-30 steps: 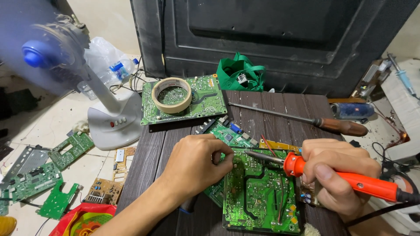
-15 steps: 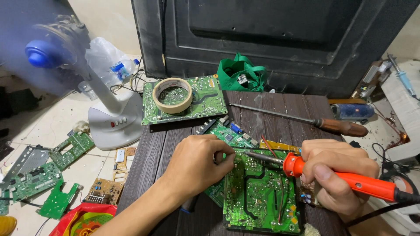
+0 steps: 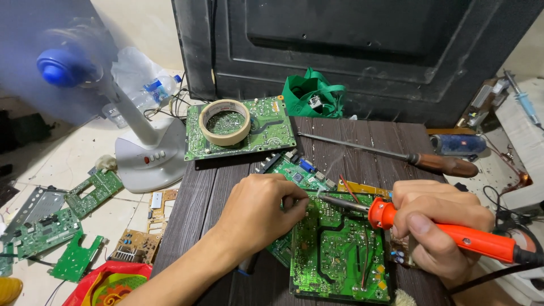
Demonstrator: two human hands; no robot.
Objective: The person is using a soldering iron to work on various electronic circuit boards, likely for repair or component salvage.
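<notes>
Near the tabletop's front edge, the left hand pinches the green circuit board; the right hand grasps an orange soldering iron, tip touching the board.

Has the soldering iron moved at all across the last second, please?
No. The soldering iron stays in the right hand, its tip at the same spot on the green circuit board.

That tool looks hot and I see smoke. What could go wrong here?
The left hand rests close to the metal tip of the orange-handled soldering iron held by the right hand, so fingers might get burned. The thin smoke could drift towards the face. The green circuit board might slip.
</notes>
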